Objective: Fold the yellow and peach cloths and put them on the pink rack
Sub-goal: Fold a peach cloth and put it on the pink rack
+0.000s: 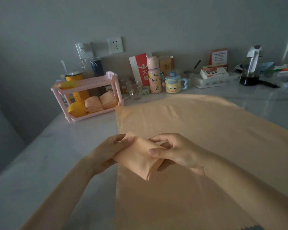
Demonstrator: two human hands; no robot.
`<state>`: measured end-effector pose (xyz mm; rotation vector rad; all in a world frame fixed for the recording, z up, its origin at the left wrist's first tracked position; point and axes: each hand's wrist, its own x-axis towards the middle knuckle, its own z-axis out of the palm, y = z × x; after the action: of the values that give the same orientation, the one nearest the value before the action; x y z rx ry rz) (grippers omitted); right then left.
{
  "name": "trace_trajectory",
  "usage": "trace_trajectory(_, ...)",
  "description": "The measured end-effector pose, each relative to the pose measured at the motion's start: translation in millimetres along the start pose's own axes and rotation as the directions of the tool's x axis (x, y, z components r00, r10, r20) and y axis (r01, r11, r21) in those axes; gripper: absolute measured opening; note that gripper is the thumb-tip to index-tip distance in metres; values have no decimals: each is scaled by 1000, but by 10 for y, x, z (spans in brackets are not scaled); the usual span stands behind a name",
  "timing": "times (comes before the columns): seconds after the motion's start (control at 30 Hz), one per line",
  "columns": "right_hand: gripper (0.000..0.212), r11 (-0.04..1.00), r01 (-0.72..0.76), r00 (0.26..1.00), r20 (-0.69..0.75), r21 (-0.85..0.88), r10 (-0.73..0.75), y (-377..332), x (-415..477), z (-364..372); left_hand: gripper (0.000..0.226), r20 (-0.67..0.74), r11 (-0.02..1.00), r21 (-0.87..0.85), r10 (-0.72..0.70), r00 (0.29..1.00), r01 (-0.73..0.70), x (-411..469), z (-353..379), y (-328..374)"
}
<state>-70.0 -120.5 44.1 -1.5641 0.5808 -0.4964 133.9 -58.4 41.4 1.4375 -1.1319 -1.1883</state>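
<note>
A person's two bare hands meet low in the middle of the view, both holding a small folded cloth (136, 161). It is peach, and its layered edges show at the near corner. The left hand (111, 153) pinches the cloth's left end, thumb on top and fingers curled underneath. The right hand (179, 154) grips the right end, thumb laid across the top and forefinger hooked over the far edge. The folded cloth is held just above a spread cloth (206, 127), also peach, which lies open on the pale counter (45, 155). It covers most of the counter's right side and runs out of view at the bottom. At the far left of the counter stands a pink rack (96, 80) with two shelves, well apart from the hands. On its lower shelf three folded bundles sit side by side: a yellow cloth (76, 111) at the left, then two peach cloths (92, 105) touching one another. Something yellow also lies on the left end of the upper shelf, though what it is cannot be told. To the right of the rack, along the grey wall (40, 30), stand a glass (135, 91), a red and white bag (139, 68), a pink bottle (154, 77) with cartoon faces, a lidded mug (172, 84) with a face, a white box (211, 77) and a jug (250, 68) holding dark liquid. Two sockets (115, 44) are set in the wall above.
</note>
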Motion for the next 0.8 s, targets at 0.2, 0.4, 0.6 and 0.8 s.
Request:
trace_trajectory(0.2, 29, 981, -73, 997, 46, 178, 66, -119, 573, 155, 50, -168, 994, -95, -66, 984, 51, 289, -564, 97)
trace_trajectory(0.4, 31, 935, -11, 996, -77, 354, 40, -391, 1331, 316, 17, -766, 965, 260, 180, 617, 41, 702, -1332, -202)
trace_trajectory(0.6, 46, 922, 97, 994, -78, 374, -73, -893, 2163, 571, 26, -615, 692, 695, 431, 660, 196, 791, -1639, -423)
trace_trajectory(0.8, 38, 964, 194, 951, -276, 184, -138, -1430, 3595, 967, 30, -615, 699, 699, 478, 627, 153, 938, -1832, -538)
